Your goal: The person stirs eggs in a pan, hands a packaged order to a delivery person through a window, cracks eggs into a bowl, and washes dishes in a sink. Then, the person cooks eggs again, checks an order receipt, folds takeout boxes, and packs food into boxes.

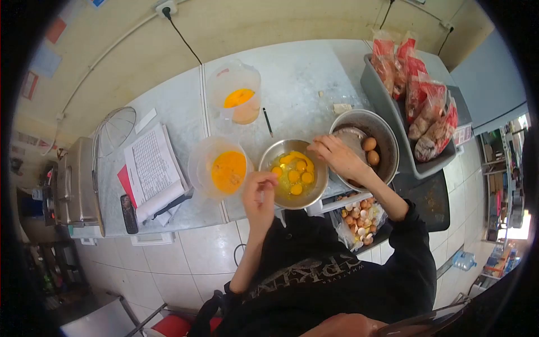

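A steel bowl (321, 188) stands at the table's front edge, with several whole yolks and clear egg white (293, 175) in it. At its left rim is my left hand (259, 196), fingers loosely bent and apart, with nothing visible in them. My right hand (337, 154) is over the bowl's right rim, fingers spread and bent downward, and I see nothing held. Under my right wrist stands a deep metal pot (391, 132) with brown eggs (369, 144) inside. Left of the bowl is a plastic jug (196, 163) of orange beaten egg; a second jug (216, 84) stands behind.
A grey crate (387, 106) holds several red-and-clear bags. Below the table edge, a bin (359, 222) contains broken eggshells. A pencil (268, 122) lies behind the bowl. To the left are papers (151, 163), a black phone-like device (128, 213) and a wire whisk (115, 126).
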The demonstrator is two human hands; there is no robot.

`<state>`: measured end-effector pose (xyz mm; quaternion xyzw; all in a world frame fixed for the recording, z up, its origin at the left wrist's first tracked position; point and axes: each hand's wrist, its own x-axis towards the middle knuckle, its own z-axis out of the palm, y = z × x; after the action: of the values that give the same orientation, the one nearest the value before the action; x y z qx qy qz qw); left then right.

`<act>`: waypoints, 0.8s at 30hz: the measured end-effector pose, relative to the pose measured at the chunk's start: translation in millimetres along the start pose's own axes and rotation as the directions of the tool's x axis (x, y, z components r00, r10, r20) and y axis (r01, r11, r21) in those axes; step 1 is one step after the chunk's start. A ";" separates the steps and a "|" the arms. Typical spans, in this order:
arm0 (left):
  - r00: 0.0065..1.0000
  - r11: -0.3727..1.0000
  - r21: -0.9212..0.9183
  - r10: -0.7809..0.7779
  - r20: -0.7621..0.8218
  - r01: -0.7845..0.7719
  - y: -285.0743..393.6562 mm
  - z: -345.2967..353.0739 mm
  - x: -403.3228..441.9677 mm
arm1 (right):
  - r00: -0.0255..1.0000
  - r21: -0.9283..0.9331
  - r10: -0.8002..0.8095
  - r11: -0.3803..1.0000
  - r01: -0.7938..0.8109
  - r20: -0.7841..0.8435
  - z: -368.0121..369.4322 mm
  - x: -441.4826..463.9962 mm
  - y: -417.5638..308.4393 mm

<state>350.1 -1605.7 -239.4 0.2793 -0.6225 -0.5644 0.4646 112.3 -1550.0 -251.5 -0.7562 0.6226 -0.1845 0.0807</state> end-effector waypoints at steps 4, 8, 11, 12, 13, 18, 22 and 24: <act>0.989 0.997 0.063 -0.056 0.134 0.048 3.0 26.4 15.0 | 0.982 0.458 0.187 0.875 -0.156 -0.024 -19.5 9.7 -20.1; 0.963 0.989 0.146 -0.069 0.259 0.032 -5.9 45.3 31.7 | 0.837 0.823 0.316 0.222 -0.523 0.447 -23.5 19.2 -26.3; 0.971 0.990 0.141 -0.044 0.236 0.011 -17.7 41.6 31.0 | 0.885 0.855 0.217 0.242 -0.458 0.412 -25.2 18.3 -37.9; 0.971 0.990 0.144 -0.048 0.233 0.014 -19.9 39.1 29.6 | 0.884 0.856 0.214 0.239 -0.459 0.415 -16.5 16.3 -37.0; 0.968 0.984 0.172 -0.078 0.237 0.037 -21.3 35.1 27.5 | 0.950 0.900 0.165 0.311 -0.306 0.266 -1.6 13.2 -33.8; 0.980 0.975 0.212 -0.098 0.173 0.060 -29.1 30.6 19.8 | 0.997 0.612 0.080 0.789 -0.056 -0.012 5.6 13.7 -40.8; 0.982 0.952 0.301 -0.010 0.187 -0.047 -29.4 21.1 18.5 | 0.989 0.533 0.132 0.833 -0.146 0.066 -3.7 13.5 -49.8; 0.980 0.924 0.370 0.025 0.199 -0.099 -23.8 20.5 17.5 | 0.988 0.511 0.148 0.846 -0.151 0.047 0.0 11.8 -52.6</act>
<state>320.3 -1616.8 -256.2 0.2883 -0.7699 -0.4428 0.3579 162.1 -1550.3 -230.9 -0.6571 0.6076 -0.3345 0.2952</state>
